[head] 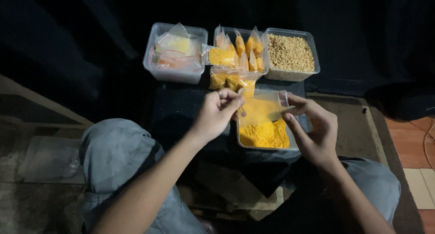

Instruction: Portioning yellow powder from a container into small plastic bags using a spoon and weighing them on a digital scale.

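At the far left, on the floor beside the person's knee, lies a flat clear plastic sheet or empty bag [47, 158]. Further in, a clear rectangular plastic tub [158, 69] holds a stack of empty small transparent pouches [177, 50]; next to it another clear tub [231, 32] carries filled little pouches of orange crumb [233, 57], and a third tub of pale tan granules [290, 53] stands at the right end of the row. The left hand [216, 114] pinches the upper left edge of a small clear plastic pouch partly filled with orange-yellow crumb [260, 112], thumb and fingers closed on the film. The pouch hangs just over a clear tub of loose orange-yellow crumb [265, 134]. The right hand [315, 130] closes its thumb and forefinger on the pouch's upper right corner. The pouch looks light, thin and floppy, probably slippery, so it is best held by the rim at both corners, mouth upward, lest the crumb spill.
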